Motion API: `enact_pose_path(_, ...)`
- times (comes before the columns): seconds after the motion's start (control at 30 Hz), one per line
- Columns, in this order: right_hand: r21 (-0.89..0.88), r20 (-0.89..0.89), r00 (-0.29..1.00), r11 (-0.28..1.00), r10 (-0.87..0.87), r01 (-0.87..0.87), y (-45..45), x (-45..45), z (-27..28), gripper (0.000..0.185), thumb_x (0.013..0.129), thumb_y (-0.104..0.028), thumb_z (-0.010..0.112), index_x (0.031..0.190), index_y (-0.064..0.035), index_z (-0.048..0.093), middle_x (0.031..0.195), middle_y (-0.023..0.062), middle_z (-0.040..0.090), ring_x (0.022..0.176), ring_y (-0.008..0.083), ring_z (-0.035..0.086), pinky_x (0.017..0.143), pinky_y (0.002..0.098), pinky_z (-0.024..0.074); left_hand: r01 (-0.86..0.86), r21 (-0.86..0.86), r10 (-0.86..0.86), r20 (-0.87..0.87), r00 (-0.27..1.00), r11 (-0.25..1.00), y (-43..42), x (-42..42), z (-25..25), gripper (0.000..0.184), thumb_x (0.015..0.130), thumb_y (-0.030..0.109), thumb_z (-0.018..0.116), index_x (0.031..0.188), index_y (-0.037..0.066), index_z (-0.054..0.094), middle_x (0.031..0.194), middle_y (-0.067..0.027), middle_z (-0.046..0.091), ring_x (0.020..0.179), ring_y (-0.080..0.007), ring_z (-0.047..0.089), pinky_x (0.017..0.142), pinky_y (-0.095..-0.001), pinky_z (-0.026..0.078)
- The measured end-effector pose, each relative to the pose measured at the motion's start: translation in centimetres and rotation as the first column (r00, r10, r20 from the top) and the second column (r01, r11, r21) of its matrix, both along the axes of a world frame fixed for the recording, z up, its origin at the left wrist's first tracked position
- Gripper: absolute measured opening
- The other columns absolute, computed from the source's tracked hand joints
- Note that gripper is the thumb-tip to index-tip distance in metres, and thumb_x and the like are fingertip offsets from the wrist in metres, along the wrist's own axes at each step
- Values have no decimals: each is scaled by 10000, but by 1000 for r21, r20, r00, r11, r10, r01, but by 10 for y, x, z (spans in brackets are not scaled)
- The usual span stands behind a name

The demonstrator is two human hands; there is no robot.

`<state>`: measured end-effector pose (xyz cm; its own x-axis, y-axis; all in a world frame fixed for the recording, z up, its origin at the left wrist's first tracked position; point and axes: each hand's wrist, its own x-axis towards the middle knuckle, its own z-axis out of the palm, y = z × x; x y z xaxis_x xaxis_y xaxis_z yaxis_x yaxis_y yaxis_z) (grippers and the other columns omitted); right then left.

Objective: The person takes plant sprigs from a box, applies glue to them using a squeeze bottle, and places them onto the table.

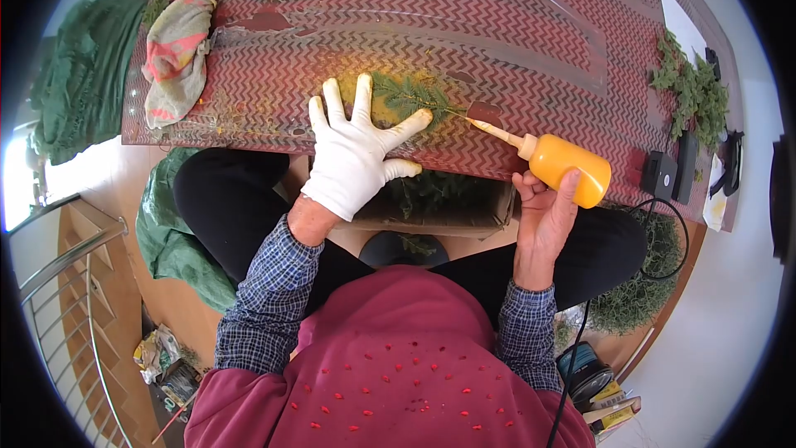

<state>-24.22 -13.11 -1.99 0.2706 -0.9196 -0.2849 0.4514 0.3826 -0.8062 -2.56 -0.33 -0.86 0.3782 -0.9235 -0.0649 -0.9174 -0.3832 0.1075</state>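
My left hand (350, 149), in a white glove with yellowed fingertips, is spread at the table's near edge. Its fingers reach beside and partly over a green conifer sprig (406, 98), which lies flat with its stem to the right. In my bare right hand (543, 224) is a yellow squeeze bottle (572, 168), tilted so that its long nozzle points left. The nozzle tip is at the sprig's stem end; whether they touch, I cannot tell. Yellow stains surround the sprig on the tabletop.
A zigzag-patterned cover lies on the table (274, 58), torn in places. A stained cloth (178, 58) is at the left. More greenery (692, 91) lies at the right, near a black device (660, 172) with a cable. Below the edge stands a cardboard box (489, 220) holding greenery.
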Motion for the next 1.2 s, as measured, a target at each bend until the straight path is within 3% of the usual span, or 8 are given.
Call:
enact_pose_path(0.4,-6,-61,998,1000,-8,8,-5,2,-1,397,964,-330,576,1179,3,551,969,112,669,756,162,658,717,356,620,-7,-15,7,-11,1000,1000,1,1,0,656,717,608,658,1339,495,483,1472,-297,306,1307,-595,246,1048,-685,189)
enact_pose_path(0.73,24,-2,998,997,68,-68,29,54,3,412,944,-354,604,1153,-4,544,973,116,661,774,175,662,758,378,609,-53,-49,52,-31,998,997,1,0,-3,615,744,589,657,1329,487,499,1470,-278,319,1312,-571,253,1063,-673,168)
enact_pose_path(1.13,-49,-77,997,999,11,-15,42,66,2,407,944,-328,612,1156,9,527,954,116,659,770,188,666,782,389,601,-80,-92,74,-64,995,993,3,-1,-6,587,755,562,666,1316,488,510,1476,-272,316,1313,-571,251,1048,-675,168)
enact_pose_path(1.2,-70,-77,997,997,8,-13,41,63,1,403,944,-327,611,1154,7,529,958,113,660,769,186,665,781,391,602,-95,-118,88,-69,994,988,3,-2,-7,571,738,561,686,1285,492,538,1473,-234,338,1317,-562,245,1054,-691,148)
